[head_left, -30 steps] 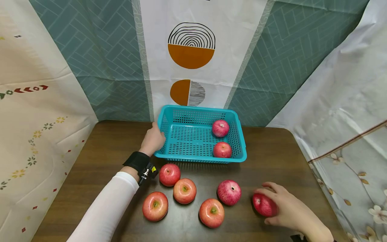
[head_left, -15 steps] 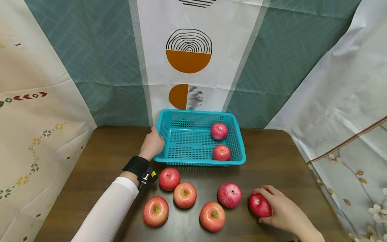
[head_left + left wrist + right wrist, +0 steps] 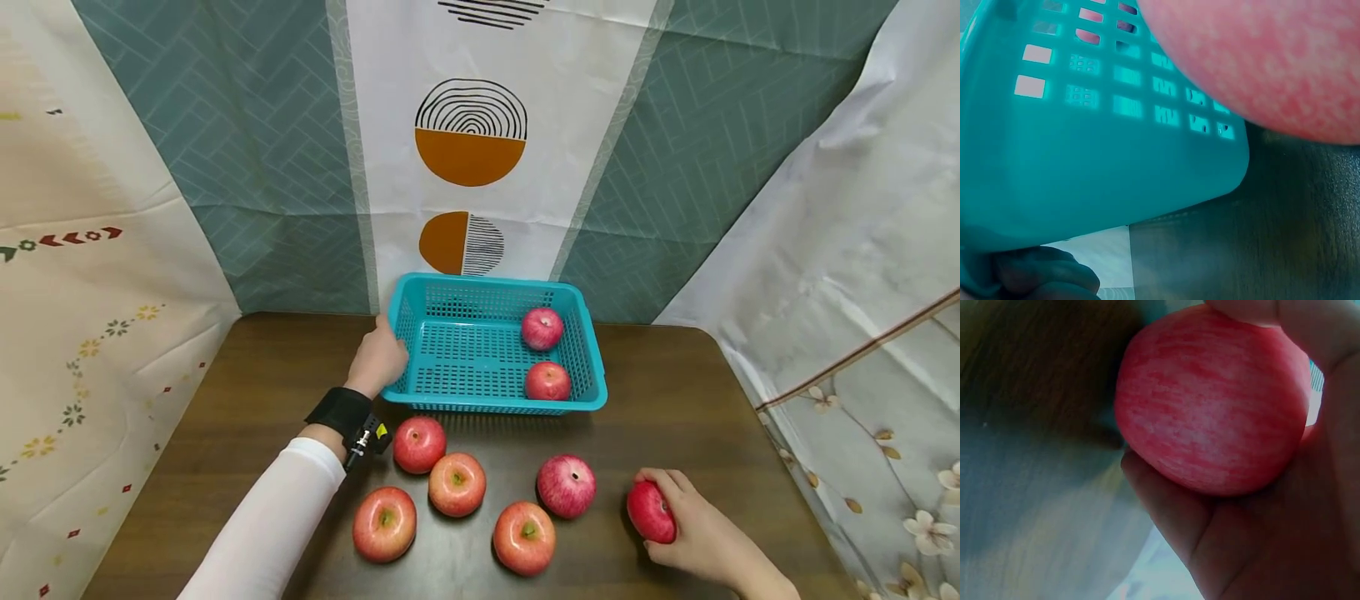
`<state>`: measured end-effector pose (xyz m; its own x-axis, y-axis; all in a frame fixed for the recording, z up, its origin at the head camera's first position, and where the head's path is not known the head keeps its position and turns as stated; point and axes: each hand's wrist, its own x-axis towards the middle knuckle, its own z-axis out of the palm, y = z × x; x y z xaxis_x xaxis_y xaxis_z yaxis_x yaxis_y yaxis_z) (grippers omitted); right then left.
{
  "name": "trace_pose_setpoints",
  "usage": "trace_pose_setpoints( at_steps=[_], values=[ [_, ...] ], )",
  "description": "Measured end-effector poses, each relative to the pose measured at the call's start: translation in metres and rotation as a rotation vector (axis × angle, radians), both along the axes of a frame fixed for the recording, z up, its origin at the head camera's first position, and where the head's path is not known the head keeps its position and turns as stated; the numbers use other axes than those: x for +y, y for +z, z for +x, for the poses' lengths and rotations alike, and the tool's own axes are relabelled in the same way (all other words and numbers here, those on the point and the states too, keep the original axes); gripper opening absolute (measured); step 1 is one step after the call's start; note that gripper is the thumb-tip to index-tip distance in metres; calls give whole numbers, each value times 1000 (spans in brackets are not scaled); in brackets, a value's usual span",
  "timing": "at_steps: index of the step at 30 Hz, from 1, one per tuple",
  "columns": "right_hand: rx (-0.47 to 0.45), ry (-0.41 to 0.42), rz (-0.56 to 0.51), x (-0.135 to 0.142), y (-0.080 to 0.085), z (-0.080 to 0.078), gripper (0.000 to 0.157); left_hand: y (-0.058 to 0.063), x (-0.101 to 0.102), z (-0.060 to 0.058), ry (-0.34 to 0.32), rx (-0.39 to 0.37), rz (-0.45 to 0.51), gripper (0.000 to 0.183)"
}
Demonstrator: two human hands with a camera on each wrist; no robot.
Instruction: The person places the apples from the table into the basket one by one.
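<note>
At the back of the table stands a turquoise plastic basket (image 3: 487, 404), and my left hand (image 3: 378, 358) grips its left rim. Curled fingers (image 3: 1054, 275) show under the rim in the left wrist view. Inside the basket, on the right side, lie two red apples, one behind (image 3: 542, 328) and one in front (image 3: 548, 382). My right hand (image 3: 701, 533) holds a dark red apple (image 3: 651, 510) at the right of the table. The right wrist view shows thumb and fingers wrapped around that apple (image 3: 1213, 403), close over the wood.
Several apples lie on the brown table (image 3: 247, 400) before the basket: a red apple (image 3: 419, 445) by my left wrist, a darker apple (image 3: 566, 486) nearest my right hand, and paler ones such as the apple (image 3: 524, 538) in front. Patterned cloth (image 3: 285, 167) hangs behind.
My right hand has closed its grip around the dark red apple, which has turned slightly in the fingers. The left hand keeps its place on the basket rim. The head view has shifted slightly.
</note>
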<state>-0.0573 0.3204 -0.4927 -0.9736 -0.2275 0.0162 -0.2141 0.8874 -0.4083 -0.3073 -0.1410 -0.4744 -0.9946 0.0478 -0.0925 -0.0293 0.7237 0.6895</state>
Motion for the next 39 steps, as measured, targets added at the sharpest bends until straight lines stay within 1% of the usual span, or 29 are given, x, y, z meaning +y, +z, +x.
trace_pose_setpoints(
  at_steps=[5, 10, 12, 15, 18, 20, 22, 24, 29, 31, 34, 37, 39],
  values=[
    [0, -32, -23, 3, -9, 5, 84, -1, 3, 0, -23, -1, 6, 66],
    [10, -46, -33, 2, -11, 4, 84, 3, 3, -1, -29, 14, 13, 65],
    [0, -55, -38, 0, -10, 3, 84, 5, 3, -1, -31, 19, 16, 65],
    [-34, -91, -56, -2, -9, 3, 84, 7, 4, -1, -33, 17, 15, 64],
    [-72, -129, -76, -3, -9, 5, 83, 7, 5, -1, -39, 15, 14, 65],
    [-84, -139, -78, -3, -10, 6, 82, 7, 5, 0, -42, 12, 14, 64],
    [-81, -136, -77, -3, -10, 5, 81, 7, 5, 0, -37, 11, 14, 64],
    [-58, -122, -65, -3, -11, 3, 79, 6, 4, 0, -30, 12, 11, 63],
    [76, -19, -23, -3, -13, -2, 79, 4, 3, -1, -25, 6, 6, 65],
    [114, 18, -7, -4, -13, -4, 79, 2, 3, -2, -24, 1, 8, 66],
    [106, 36, 17, -7, -12, -9, 78, 1, 3, -2, -10, -1, 6, 65],
    [64, 14, 42, -10, -12, -12, 76, 0, 3, -3, 4, -3, 0, 65],
    [50, -15, 58, -12, -12, -13, 74, 2, 3, -3, 2, -1, -1, 66]
  ],
)
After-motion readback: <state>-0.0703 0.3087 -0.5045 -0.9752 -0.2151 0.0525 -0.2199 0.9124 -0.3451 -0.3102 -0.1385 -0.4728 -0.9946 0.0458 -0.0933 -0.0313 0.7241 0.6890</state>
